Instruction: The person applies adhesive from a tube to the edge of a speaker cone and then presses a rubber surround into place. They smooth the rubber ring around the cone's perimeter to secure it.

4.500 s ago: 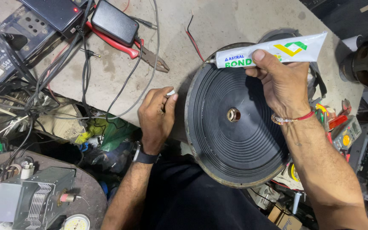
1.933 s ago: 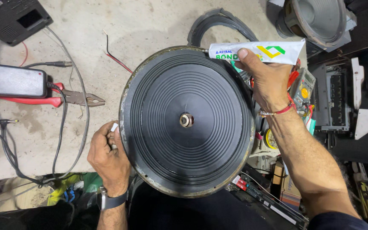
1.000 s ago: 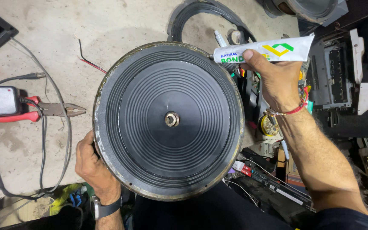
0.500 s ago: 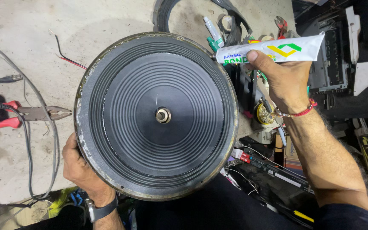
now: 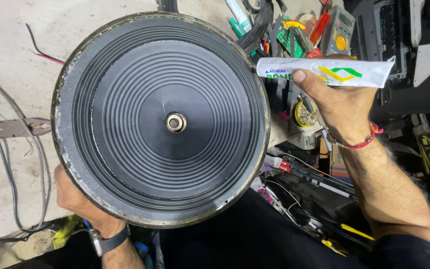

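So from the head cam I'm looking straight down onto a big round speaker cone, black with concentric ribs and a small metal hub in the middle. It faces up at the camera, so its axis points right at me and it has no real long side. It fills most of the left and middle of the view and sits over the edge of the pale concrete worktop, with the person's dark lap under its lower rim.

My right hand is wrapped shut around a white glue tube with a green and yellow mark. Thumb presses on the near side, fingers curl behind it. The tube lies almost level, long axis running left to right, nozzle end pointing left and sitting right at the cone's upper right rim; I can't tell if it actually touches. The crimped tail sticks out to the right.

My left hand grips the cone's lower left rim from underneath, fingers hidden behind the frame, so it's clamped on rather than spread. There's a dark watch on that wrist.

Red-handled pliers lie at the worktop's left edge beside some grey wires. Off the right side is a clutter of tools and a yellow meter.
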